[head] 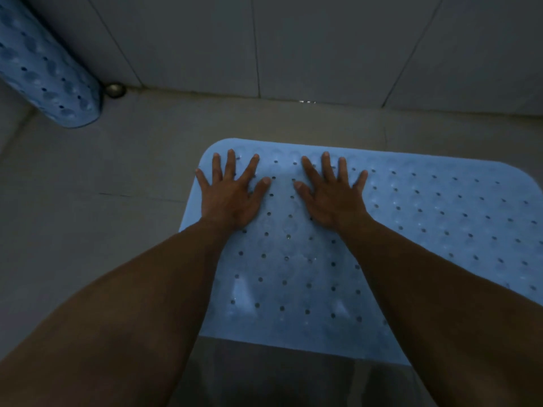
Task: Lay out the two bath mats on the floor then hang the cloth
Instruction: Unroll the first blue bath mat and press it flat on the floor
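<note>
A light blue bath mat (426, 224) with rows of small holes lies flat on the grey floor, reaching past the right edge of the view. My left hand (232, 192) rests palm down near the mat's far left corner, fingers spread. Beside it, my right hand (329, 192) presses flat on the mat the same way. A second blue bath mat (44, 69), curled into a roll, stands against the wall at the far left corner. No cloth is in view.
A grey tiled wall (323, 39) runs along the far side of the floor. A small round metal fitting (115, 89) sits at the wall's base next to the rolled mat. Bare floor (102, 186) lies left of the flat mat.
</note>
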Available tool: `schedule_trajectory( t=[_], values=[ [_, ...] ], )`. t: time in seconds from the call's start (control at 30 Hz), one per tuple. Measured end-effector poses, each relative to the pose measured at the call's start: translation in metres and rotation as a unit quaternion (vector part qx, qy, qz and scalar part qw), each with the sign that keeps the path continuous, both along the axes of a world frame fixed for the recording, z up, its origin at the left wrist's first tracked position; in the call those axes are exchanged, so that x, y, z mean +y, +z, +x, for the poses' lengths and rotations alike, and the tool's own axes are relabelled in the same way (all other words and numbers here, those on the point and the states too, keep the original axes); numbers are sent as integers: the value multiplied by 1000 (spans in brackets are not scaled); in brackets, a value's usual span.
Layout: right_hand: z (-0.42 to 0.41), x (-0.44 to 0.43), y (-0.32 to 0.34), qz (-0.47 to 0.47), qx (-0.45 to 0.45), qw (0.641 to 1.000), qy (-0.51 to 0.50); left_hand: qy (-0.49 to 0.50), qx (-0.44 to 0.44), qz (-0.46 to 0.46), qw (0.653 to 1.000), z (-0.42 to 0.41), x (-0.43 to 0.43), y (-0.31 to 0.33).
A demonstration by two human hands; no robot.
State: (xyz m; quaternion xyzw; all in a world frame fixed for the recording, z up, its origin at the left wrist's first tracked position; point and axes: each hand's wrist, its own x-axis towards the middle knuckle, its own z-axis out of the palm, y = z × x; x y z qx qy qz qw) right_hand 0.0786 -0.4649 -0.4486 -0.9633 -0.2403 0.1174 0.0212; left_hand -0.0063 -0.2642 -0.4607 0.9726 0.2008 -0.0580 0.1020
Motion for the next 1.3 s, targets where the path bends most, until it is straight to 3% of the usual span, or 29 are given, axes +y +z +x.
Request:
schedule_trajectory(
  t=[0.43, 0.9, 1.3],
  values=[
    [-3, 9, -7, 18, 3, 998, -57, 41, 40, -9, 998, 12, -8, 9],
    [11, 13, 4, -50, 6, 999, -13, 20, 49, 1, 999, 29, 2, 14],
    [15, 12, -4, -33, 19, 999, -7, -3, 25, 15, 1000, 28, 10, 4]
  ],
)
